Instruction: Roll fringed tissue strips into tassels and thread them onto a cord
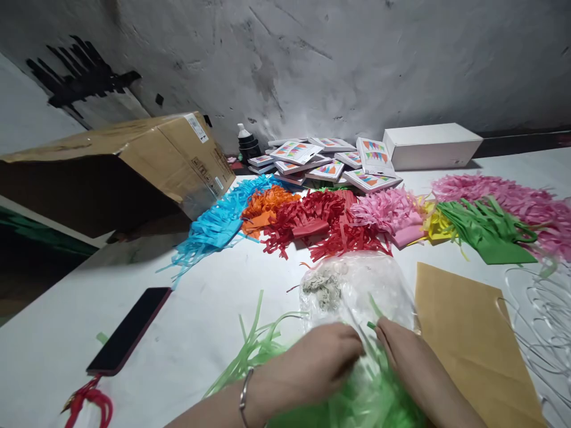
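Light green tissue-paper fringe [379,395] spreads under both my hands at the front of the table, and loose strips fan out to the left. My right hand [408,353] is closed in a pinch on green paper strips, whose tips stick out past the thumb. Close beside it, my left hand [332,356] is curled over the fringe, wearing a bracelet [244,397] on the wrist; its fingertips are hidden and slightly blurred. Just beyond the hands lies a clear plastic bag [379,279] with a crumpled greyish bundle [322,289] on or in it.
Behind lie fringed bundles in blue [218,217], orange [265,208], red [319,220], pink [392,214], yellow [437,223] and green [495,232]. Flat printed boxes [328,169] pile by the wall. A cardboard box [173,160], phone [129,330], brown paper [473,345] and white cord [542,321] surround the workspace.
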Available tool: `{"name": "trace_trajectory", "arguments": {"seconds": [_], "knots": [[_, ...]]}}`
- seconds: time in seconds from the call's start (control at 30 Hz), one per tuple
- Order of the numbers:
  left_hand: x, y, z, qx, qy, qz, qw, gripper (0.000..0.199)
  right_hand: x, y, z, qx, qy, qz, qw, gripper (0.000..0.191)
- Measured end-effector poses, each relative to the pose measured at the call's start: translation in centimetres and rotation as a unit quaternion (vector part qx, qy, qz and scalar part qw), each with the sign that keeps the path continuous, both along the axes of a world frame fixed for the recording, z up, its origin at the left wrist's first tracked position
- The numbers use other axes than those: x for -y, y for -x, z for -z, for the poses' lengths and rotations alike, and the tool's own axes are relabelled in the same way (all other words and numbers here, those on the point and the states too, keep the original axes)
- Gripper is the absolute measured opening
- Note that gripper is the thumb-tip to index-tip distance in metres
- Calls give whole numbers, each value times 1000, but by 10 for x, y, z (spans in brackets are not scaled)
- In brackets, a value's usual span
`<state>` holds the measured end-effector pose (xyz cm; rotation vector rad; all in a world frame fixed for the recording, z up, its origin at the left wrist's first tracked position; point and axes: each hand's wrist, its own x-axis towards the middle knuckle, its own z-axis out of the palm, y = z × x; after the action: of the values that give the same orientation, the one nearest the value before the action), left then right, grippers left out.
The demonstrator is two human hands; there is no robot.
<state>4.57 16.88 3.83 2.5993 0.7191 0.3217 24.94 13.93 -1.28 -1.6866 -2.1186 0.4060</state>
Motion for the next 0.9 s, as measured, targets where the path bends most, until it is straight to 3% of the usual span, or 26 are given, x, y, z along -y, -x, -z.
{"name": "trace_trajectory", "arguments": {"seconds": [0.07, 0.17, 0.3, 0.43, 0.53, 0.63, 0.77, 0.9], "knots": [[-24, 3, -3, 11, 34, -70, 997, 25, 4, -6, 13, 14, 14, 5, 1000, 30], [-52, -7, 11, -20, 22, -132, 991, 19, 9, -11, 16, 24, 31, 12, 999, 30], [-64, -26, 34, -54, 20, -130, 990, 15, 9, -10, 13, 23, 42, 10, 999, 31], [-65, -28, 34, -41, 37, -128, 990, 16, 9, -10, 17, 16, 39, 10, 999, 30], [-59, -19, 19, -6, 60, -135, 989, 13, 10, -13, 17, 7, 34, 7, 999, 30], [-43, -9, 1, 68, 108, -145, 981, 11, 14, -14, 1, -25, -18, -11, 999, 25], [-11, -2, -15, 220, 251, -160, 929, 20, 25, -7, -34, -92, -163, -62, 980, 12], [14, 0, -21, 278, 294, -166, 899, 31, 40, 7, -53, -101, -189, -108, 971, 15]]}}
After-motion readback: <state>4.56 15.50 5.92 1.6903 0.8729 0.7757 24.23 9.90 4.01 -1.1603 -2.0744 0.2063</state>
